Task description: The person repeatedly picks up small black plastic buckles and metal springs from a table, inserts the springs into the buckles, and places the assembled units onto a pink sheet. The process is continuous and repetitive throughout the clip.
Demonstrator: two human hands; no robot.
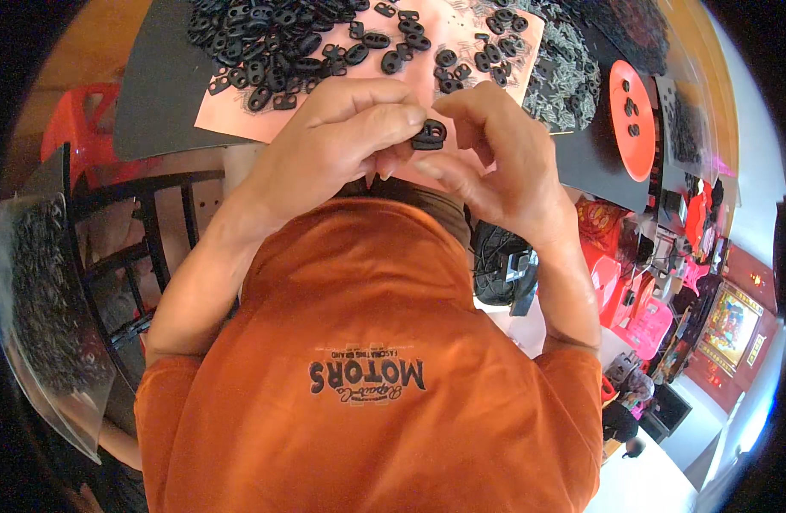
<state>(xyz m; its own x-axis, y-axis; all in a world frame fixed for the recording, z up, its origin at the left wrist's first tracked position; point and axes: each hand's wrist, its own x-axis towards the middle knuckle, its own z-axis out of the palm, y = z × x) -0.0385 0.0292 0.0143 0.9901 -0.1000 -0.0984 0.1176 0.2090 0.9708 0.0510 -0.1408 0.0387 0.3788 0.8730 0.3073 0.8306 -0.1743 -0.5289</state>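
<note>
Pink mat (239, 115) on dark table (158, 94), scattered black parts (273, 43).

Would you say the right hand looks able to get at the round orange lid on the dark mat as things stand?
Probably yes, once freed: the right hand pinches a black toggle with the left hand, but nothing lies between it and the orange lid at its right.

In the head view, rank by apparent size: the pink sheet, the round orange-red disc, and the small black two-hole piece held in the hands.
1. pink sheet, largest.
2. round orange-red disc.
3. black two-hole piece, smallest, pinched between the left hand and right hand.

The held piece sits nearest the camera and still looks smallest, so the order is safe.
</note>
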